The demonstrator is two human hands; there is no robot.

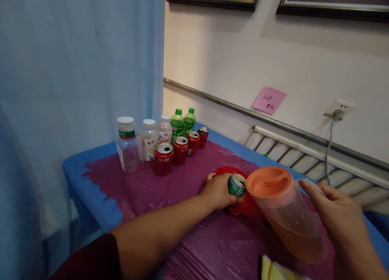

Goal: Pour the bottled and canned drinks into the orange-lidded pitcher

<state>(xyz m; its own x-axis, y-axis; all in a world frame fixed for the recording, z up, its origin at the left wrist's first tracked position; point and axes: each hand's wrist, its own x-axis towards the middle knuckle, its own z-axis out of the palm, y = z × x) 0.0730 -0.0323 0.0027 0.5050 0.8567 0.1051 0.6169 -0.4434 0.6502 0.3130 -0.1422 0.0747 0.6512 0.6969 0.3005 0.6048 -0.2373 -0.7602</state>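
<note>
My left hand (219,191) is wrapped round a green drink can (236,185), its opened top tilted toward the right. Under the can lies a red basin with a wavy rim (243,208), partly hidden by my hand. My right hand (340,209) grips the handle of a clear plastic pitcher (296,227) with an orange lid (270,182). The pitcher leans left, its lid beside the can's opening, and brownish liquid stands in its lower part. Whether any liquid is flowing between them I cannot tell.
Several red cans (164,160) stand in a row on the purple plastic sheet (146,195). Behind them are a clear jar (130,150), two white-capped bottles (149,142) and two green bottles (177,126). A yellow cloth (273,270) lies at the front. A radiator (279,150) lines the wall.
</note>
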